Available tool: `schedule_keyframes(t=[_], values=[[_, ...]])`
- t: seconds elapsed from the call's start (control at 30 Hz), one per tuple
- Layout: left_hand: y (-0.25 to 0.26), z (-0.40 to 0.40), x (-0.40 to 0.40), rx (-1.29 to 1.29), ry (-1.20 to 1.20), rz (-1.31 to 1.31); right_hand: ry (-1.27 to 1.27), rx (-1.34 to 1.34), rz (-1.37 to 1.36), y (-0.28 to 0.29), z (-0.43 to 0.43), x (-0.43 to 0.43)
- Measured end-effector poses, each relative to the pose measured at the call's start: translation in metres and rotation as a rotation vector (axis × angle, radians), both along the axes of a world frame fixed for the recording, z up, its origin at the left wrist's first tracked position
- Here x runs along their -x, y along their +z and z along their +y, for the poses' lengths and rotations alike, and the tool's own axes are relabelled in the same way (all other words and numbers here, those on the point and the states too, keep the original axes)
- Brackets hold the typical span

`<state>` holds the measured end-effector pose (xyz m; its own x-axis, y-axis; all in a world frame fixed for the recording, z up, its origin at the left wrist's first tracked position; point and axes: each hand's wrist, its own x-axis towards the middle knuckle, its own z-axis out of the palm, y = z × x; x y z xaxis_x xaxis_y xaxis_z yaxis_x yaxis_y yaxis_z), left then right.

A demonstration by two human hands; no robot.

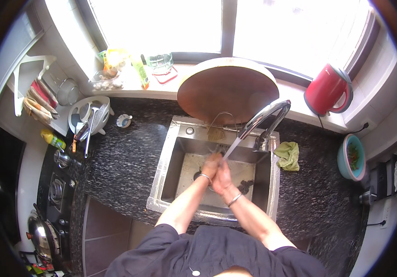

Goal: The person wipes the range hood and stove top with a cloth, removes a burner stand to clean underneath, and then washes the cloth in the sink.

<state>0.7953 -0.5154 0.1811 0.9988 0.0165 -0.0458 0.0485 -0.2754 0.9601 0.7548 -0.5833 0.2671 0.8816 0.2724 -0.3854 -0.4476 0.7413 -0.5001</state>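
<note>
Both hands are together over the stainless steel sink [191, 157], under a stream of water [231, 148] from the chrome faucet [259, 119]. My left hand [211, 167] lies against my right hand [223, 178], with the fingers blurred and splashed. Whether anything is between them cannot be made out. Each wrist wears a metal bangle. Below my right hand, a dark clump [245, 186] rests on the sink floor. A dark round shape, partly hidden by my left hand, is also down there.
Behind the sink leans a large round wooden board [227, 91]. A green cloth [287, 155] lies right of the basin. Further right stand a red kettle [328, 90] and a blue bowl [352, 157]. Leftward are a white colander with utensils [105, 117], a small cup [124, 121] and a gas burner [56, 190].
</note>
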Motion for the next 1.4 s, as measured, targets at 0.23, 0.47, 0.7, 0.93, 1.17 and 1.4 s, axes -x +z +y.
schedule_keyframes(t=[0.23,0.47,0.7,0.93,1.17,1.4], values=[[0.044,-0.032,0.035,0.262,0.111,0.237,0.013,0.096,0.281,-0.031,-0.037,-0.038],[0.072,-0.038,0.031,0.276,0.073,0.368,0.069,0.258,0.145,-0.048,-0.035,-0.021],[0.06,0.009,0.011,0.748,0.138,0.425,0.686,0.642,-0.215,-0.002,-0.057,0.008],[0.086,-0.034,0.05,0.018,-0.39,0.21,1.128,2.361,-1.078,-0.07,-0.064,-0.012],[0.066,-0.013,0.017,0.165,-0.312,0.422,1.127,2.361,-1.302,-0.071,-0.036,0.004],[0.028,-0.019,0.035,0.065,-0.364,0.332,1.939,2.262,-0.728,-0.021,-0.014,0.002]])
